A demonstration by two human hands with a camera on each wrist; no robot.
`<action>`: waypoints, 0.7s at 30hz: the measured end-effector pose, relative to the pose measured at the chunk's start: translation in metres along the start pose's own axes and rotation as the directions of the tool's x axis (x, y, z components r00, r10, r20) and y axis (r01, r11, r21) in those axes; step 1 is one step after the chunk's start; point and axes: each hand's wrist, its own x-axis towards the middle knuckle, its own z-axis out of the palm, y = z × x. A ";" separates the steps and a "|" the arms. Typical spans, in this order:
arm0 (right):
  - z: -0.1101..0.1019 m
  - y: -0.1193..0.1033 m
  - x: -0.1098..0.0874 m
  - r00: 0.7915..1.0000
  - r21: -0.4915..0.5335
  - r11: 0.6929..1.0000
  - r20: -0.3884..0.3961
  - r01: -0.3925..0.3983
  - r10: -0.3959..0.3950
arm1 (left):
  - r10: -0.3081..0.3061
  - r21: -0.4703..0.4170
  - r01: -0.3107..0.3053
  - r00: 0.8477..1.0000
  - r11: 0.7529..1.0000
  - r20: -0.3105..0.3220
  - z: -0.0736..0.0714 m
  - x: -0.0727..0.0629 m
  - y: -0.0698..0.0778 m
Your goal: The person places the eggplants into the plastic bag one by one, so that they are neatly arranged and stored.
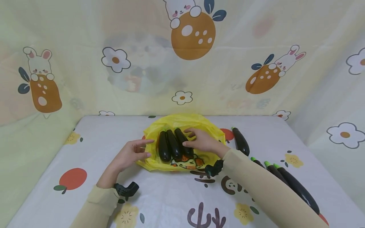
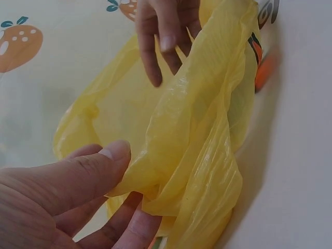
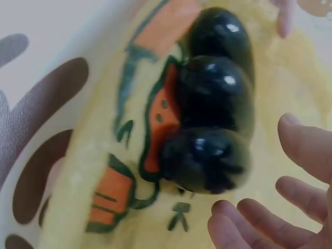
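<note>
A yellow plastic bag (image 1: 178, 122) lies spread on the table, and three glossy dark eggplants (image 1: 173, 145) rest side by side on it. At the bag's left edge is my left hand (image 1: 132, 153); its thumb and fingers are apart, with bag film near the fingertips. In the left wrist view, the bag rim passes between the thumb and fingers of that hand (image 2: 78, 192). My right hand (image 1: 203, 141) hovers beside the rightmost eggplant, fingers spread. The right wrist view shows that hand (image 3: 280, 212) apart from the eggplants (image 3: 212, 98).
A single eggplant (image 1: 240, 141) lies right of the bag. Further right, three more eggplants (image 1: 299, 188) with green tips are partly hidden by my right sleeve. A printed curtain (image 1: 142, 79) hangs behind the patterned tablecloth (image 1: 159, 202).
</note>
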 end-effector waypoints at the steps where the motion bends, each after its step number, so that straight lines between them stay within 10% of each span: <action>1: -0.003 -0.001 -0.002 1.000 0.006 1.000 0.002 0.009 -0.009 | 0.001 0.002 -0.001 1.000 1.000 0.000 0.000 0.000 0.000; 14: -0.053 0.008 -0.044 0.989 0.054 0.988 0.037 0.143 -0.145 | 0.011 -0.019 -0.011 1.000 1.000 0.008 0.001 0.000 -0.004; 21: -0.085 0.024 -0.075 0.997 0.033 0.997 -0.043 0.069 -0.067 | 0.009 -0.017 -0.009 1.000 1.000 0.007 0.002 0.000 -0.004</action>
